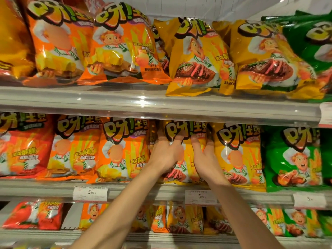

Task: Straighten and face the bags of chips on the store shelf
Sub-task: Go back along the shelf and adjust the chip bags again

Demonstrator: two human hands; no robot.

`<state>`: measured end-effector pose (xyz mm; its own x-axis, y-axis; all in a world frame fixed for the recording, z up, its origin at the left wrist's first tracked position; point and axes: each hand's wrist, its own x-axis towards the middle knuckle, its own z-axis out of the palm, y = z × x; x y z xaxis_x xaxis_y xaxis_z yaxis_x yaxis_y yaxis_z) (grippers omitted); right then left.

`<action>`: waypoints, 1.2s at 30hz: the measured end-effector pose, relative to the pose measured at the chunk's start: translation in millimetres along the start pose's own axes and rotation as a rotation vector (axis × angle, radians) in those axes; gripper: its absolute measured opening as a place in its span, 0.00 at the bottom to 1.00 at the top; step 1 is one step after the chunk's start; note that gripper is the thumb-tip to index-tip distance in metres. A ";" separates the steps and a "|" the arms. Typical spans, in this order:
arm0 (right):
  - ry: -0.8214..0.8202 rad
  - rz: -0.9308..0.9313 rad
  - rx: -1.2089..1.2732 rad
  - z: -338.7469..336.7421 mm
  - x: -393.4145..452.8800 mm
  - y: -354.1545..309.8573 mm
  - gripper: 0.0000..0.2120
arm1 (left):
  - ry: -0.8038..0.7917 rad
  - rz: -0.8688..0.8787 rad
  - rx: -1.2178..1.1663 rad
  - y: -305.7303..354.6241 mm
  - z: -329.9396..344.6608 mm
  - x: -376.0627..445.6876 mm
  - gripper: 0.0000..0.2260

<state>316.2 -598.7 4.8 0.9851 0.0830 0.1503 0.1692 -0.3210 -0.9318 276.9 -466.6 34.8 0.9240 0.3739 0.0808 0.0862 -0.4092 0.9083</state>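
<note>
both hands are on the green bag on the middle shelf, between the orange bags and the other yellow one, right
Not quite: the bag is yellow, not green. The head view shows the left hand and right hand on a yellow bag on the middle shelf; the green bag sits untouched further right.

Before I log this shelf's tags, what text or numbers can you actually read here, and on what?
"5.90": price tag on the middle shelf rail, left.
"5.90": price tag under the hands.
"5": right tag; rest blurred.
"香浓酥脆": orange bag.
Tag fine print: unreadable.
</note>
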 end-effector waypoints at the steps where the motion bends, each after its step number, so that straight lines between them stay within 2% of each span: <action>1: 0.005 -0.001 -0.010 -0.2 0.0 -0.6 0.41 | 0.006 -0.002 0.003 -0.7 1.5 -0.2 0.35; 5: 0.069 -0.046 -0.071 0.9 -7.2 -3.1 0.39 | 0.079 0.045 0.005 -9.7 8.7 -5.6 0.38; 11: 0.119 -0.115 -0.162 1.3 -12.1 -5.4 0.39 | 0.156 0.132 0.045 -16.9 3.8 -4.9 0.36; 13: 0.111 -0.177 -0.160 0.5 -15.9 -4.5 0.37 | 0.174 0.231 0.055 -23.3 1.4 -7.2 0.33; 16: 0.117 -0.308 -0.273 3.3 -18.4 -0.7 0.27 | 0.151 0.355 0.118 -29.2 0.2 -9.2 0.26; 18: 0.103 -0.290 -0.358 2.5 -17.8 -1.6 0.34 | 0.140 0.369 0.160 -30.3 1.2 -5.1 0.24; 19: 0.071 -0.336 -0.433 1.9 -17.4 -1.7 0.31 | 0.141 0.372 0.163 -30.0 1.7 -2.3 0.24; 21: 0.018 -0.475 -0.515 1.8 -15.3 -0.6 0.14 | 0.144 0.371 0.163 -29.6 1.5 1.8 0.25; 22: -0.006 -0.510 -0.502 0.0 -15.5 -1.9 0.13 | 0.135 0.358 0.162 -30.1 0.8 3.0 0.26; 24: -0.035 -0.467 -0.494 -5.5 -19.2 -4.5 0.17 | 0.098 0.325 0.139 -32.8 -1.1 0.4 0.30; 26: -0.038 -0.389 -0.424 -13.6 -25.8 -5.4 0.31 | 0.061 0.321 0.117 -35.0 -2.7 -6.9 0.33; 27: -0.021 -0.393 -0.417 -19.1 -29.4 -5.8 0.33 | 0.044 0.325 0.105 -35.4 -3.0 -9.7 0.34; 29: 0.073 -0.484 -0.491 -32.1 -39.1 -6.8 0.29 | 0.024 0.323 0.083 -35.5 -2.2 -13.1 0.36; 32: 0.343 -0.678 -0.635 -53.0 -43.6 1.6 0.22 | 0.023 0.314 0.093 -34.1 0.9 -14.5 0.36; 34: 0.420 -0.616 -0.760 -62.6 -41.8 11.2 0.24 | 0.041 0.318 0.086 -33.1 2.6 -15.5 0.36; 36: 0.389 -0.488 -0.878 -65.7 -39.0 20.9 0.29 | 0.053 0.315 0.076 -31.9 4.0 -16.0 0.36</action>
<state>283.2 -670.7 1.1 0.7213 0.1296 0.6804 0.3555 -0.9123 -0.2031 260.8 -462.9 2.9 0.8890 0.2611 0.3762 -0.1715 -0.5721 0.8021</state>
